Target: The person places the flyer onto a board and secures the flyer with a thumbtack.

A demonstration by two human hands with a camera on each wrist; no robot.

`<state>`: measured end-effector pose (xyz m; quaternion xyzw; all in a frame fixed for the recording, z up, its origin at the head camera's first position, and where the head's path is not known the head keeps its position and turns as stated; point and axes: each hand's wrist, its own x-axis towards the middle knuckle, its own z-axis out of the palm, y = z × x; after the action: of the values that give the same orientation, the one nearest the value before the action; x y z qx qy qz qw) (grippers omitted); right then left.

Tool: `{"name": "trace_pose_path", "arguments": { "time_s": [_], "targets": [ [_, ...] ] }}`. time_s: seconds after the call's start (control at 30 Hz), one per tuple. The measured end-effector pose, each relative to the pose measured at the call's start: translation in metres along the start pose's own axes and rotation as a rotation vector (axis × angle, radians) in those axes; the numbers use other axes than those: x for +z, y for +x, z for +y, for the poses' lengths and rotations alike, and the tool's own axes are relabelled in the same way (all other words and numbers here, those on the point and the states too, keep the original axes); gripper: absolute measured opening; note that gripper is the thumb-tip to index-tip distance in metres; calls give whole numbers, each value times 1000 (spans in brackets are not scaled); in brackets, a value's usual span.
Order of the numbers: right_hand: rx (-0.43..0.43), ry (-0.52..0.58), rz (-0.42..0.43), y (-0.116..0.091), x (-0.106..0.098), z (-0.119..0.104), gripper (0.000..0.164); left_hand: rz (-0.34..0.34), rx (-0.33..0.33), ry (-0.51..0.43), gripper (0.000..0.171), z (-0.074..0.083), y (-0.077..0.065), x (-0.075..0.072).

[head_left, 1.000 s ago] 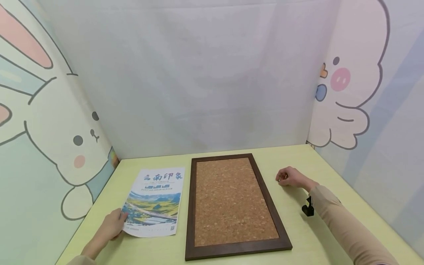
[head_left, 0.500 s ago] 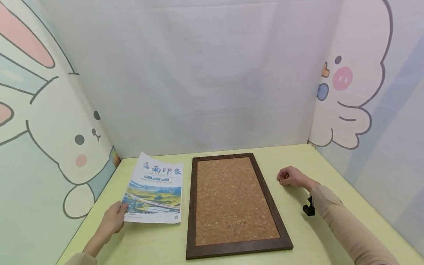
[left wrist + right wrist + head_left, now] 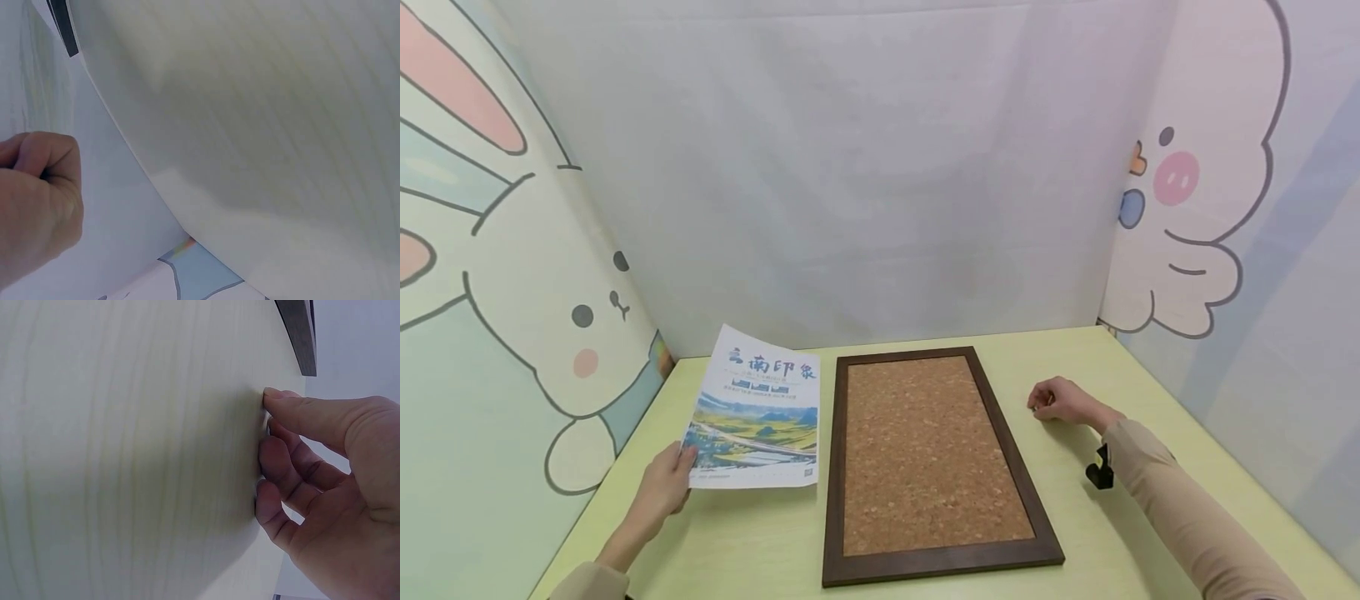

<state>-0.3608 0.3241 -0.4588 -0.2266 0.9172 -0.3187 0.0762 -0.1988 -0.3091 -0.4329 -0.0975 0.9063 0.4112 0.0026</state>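
My left hand (image 3: 664, 483) grips a printed paper poster (image 3: 756, 417) by its lower left edge, with the thumb on the printed face. The sheet is tilted up over the table, its mountain landscape and Chinese title facing me. In the left wrist view the curled left hand (image 3: 44, 200) shows beside the paper. To the right of a cork board (image 3: 932, 458), my right hand (image 3: 1063, 402) rests its fingertips on the table. Seen from the right wrist, the thumb (image 3: 306, 415) and curled fingers come close together at the tabletop; I cannot tell whether something small is between them.
The cork board lies flat mid-table inside a dark brown wooden frame (image 3: 940, 568). A black wrist-camera mount (image 3: 1101, 471) hangs below the right sleeve (image 3: 1187, 508). A pale curtain (image 3: 880, 183) closes the back of the table (image 3: 745, 550), with cartoon-printed walls on both sides.
My left hand has raised the poster from the table, tilting its top edge up and bringing it slightly right. The right hand and the cork board have stayed in place.
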Motion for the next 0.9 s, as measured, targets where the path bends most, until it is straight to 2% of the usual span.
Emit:
{"name": "trace_pose_path", "arguments": {
  "time_s": [0.4,0.9],
  "targets": [
    [24,-4,-1,0,-1,0,10,21,14,-66,40,23,0,6],
    [31,-11,2,0,1,-3,10,78,63,-81,37,56,-7,38]
  ]
}}
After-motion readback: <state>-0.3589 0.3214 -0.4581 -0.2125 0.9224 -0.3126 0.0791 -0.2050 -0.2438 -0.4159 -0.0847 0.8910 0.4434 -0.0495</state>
